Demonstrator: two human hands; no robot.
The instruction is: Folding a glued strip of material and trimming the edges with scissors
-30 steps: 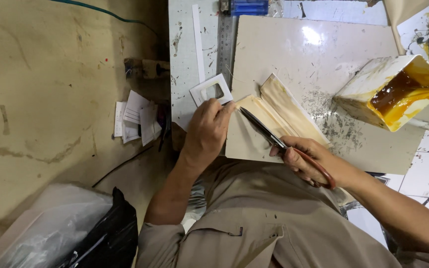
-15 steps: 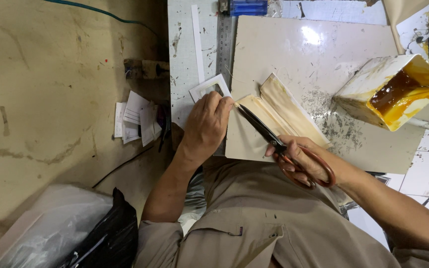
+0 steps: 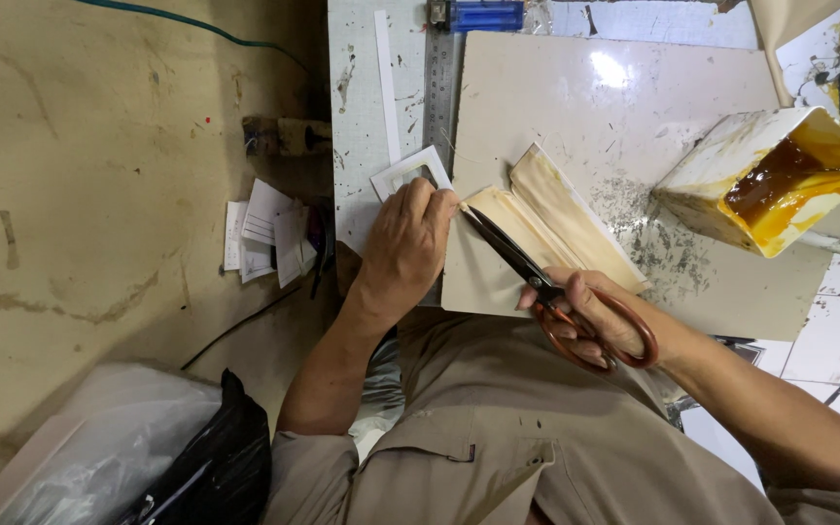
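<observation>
Cream cloth (image 3: 537, 209) lies folded on the board (image 3: 576, 126), pinned at its corner by the left hand (image 3: 405, 248). Right hand (image 3: 590, 316) grips scissors (image 3: 527, 272), tips beside those fingers; a slip could nick them.

Left hand (image 3: 408, 245) flat, right hand (image 3: 590, 316) gripping (fingers curled).

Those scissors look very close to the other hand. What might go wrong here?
The scissors tip lies right beside the left hand fingertips pressing the cream folded piece, so a slip might nick a finger. The open tilted carton of amber liquid sits near the right hand; a bump might spill it onto the board.
</observation>
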